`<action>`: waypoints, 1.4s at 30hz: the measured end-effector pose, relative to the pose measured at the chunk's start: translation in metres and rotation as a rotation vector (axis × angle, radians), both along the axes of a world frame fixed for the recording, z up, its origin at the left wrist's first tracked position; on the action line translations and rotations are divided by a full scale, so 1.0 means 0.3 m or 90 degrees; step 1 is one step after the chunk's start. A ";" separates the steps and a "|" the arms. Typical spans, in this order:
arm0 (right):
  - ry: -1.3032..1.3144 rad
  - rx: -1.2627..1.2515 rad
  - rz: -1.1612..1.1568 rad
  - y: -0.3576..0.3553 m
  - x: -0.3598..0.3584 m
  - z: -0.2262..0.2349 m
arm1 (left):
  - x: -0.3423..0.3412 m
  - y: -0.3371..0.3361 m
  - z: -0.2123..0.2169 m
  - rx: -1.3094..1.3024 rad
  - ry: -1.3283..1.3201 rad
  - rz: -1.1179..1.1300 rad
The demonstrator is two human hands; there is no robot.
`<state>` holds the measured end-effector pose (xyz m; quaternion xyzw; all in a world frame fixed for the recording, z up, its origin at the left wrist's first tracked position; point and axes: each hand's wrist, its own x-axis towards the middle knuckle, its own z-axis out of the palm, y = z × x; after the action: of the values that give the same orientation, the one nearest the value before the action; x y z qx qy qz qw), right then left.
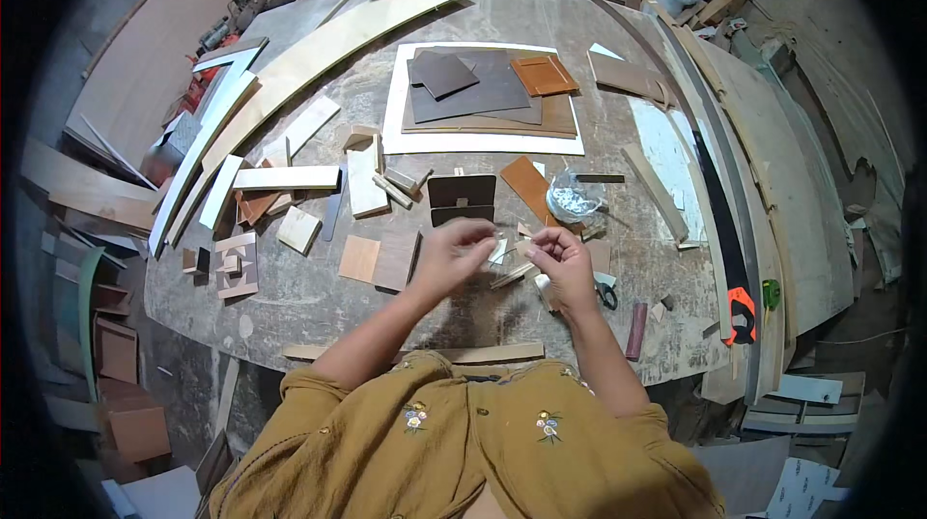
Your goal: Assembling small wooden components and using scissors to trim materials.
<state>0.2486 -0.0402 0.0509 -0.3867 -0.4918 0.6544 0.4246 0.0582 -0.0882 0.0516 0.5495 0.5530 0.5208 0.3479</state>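
Over the near middle of the table, my left hand (454, 253) has thumb and fingers drawn together in a pinch; whatever is between them is too small to make out. Facing it, my right hand (563, 263) is also closed at the fingertips, with a small piece of light wood (524, 231) beside them. I cannot tell whether it is gripped. Below the fingers lie a small white piece (498, 251) and thin wooden sticks (513, 276). A dark brown panel assembly (462, 196) stands just beyond my left hand. Dark-handled scissors (606, 296) lie by my right wrist.
A clear tub of small white pieces (572, 198) sits beyond my right hand. Wood blocks (366, 183) and boards (288, 177) crowd the left. Stacked panels (473, 84) lie farther back. An orange-handled saw (741, 314) rests at the right edge, near a reddish cylinder (636, 331).
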 end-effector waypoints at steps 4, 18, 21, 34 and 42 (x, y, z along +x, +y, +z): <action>0.015 0.060 -0.034 -0.019 -0.019 -0.002 | 0.090 -0.014 -0.003 -0.229 -0.328 -0.092; -0.111 0.106 0.008 -0.078 0.019 -0.002 | 0.104 -0.040 -0.039 -0.265 -0.420 -0.094; -0.094 0.118 -0.016 -0.083 0.027 0.006 | 0.111 -0.046 -0.053 -0.235 -0.340 -0.092; -0.337 0.244 -0.121 -0.086 0.156 -0.038 | 0.114 -0.059 0.005 -0.254 -0.460 -0.079; -0.735 0.389 -0.130 -0.175 0.370 -0.057 | 0.078 -0.030 0.024 -0.256 -0.529 -0.086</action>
<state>0.3597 -0.0927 0.0339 -0.5823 -0.7648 0.1292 0.2436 0.0817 -0.0973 0.0589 0.2509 0.4194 0.5556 0.6727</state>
